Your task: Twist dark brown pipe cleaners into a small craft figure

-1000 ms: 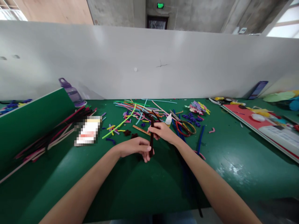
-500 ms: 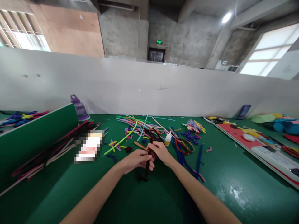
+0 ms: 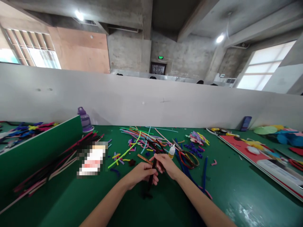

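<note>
Between my two hands runs a dark brown pipe cleaner (image 3: 151, 178), held roughly upright over the green table. My left hand (image 3: 142, 174) pinches it at mid-length between thumb and fingers. Higher up, my right hand (image 3: 166, 164) has its fingertips closed round its upper part. A short dark piece (image 3: 148, 195) lies below, under the lower end; whether it is joined on, I cannot tell. Just past my right hand stands a small white glue bottle (image 3: 172, 151) with a yellow label. An orange-brown strip (image 3: 143, 158) lies beyond my left hand.
Scissors with red handles (image 3: 186, 160) and blue pipe cleaners (image 3: 205, 170) lie to the right. Loose coloured pipe cleaners (image 3: 139, 135) spread behind my hands. A green divider (image 3: 47, 135) and purple bottle (image 3: 85, 121) stand left. A red-and-white board (image 3: 255, 154) lies far right.
The head view has tilted up a little, so the table sits lower in the picture. Both hands keep hold of the pipe cleaner, with the right fingers slightly shifted.
</note>
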The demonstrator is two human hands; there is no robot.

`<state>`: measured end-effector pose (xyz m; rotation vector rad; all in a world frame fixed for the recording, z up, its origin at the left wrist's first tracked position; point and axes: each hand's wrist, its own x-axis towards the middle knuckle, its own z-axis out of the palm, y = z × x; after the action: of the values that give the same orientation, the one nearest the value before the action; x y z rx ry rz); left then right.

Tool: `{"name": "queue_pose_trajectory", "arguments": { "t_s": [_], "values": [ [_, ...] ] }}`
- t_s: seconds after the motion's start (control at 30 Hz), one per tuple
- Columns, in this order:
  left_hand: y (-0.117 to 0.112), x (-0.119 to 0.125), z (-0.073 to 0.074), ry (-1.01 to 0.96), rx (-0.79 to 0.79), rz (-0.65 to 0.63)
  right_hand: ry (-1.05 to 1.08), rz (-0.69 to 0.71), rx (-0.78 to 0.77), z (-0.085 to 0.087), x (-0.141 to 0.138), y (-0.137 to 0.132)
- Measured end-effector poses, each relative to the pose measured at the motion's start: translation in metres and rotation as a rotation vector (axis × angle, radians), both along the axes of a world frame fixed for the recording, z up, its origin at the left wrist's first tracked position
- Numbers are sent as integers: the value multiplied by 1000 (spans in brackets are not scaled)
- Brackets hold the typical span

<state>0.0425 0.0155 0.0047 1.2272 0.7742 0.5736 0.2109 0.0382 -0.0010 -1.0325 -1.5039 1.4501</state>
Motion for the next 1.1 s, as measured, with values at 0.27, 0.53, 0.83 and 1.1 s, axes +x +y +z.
{"name": "queue_pose_trajectory", "arguments": {
  "t_s": [0.27,0.53,0.83,1.1],
  "values": [
    [-3,7,1,17,33,114,-116,-154,97,-8,-3,2],
    [1,8,-4,14,40,108,-123,-156,42,-13,-4,3],
    [2,10,-6,22,27,88,-123,-185,99,-16,-8,-2],
    [2,9,-3,6,6,100,-193,-305,319,7,-2,-1]
  ]
}}
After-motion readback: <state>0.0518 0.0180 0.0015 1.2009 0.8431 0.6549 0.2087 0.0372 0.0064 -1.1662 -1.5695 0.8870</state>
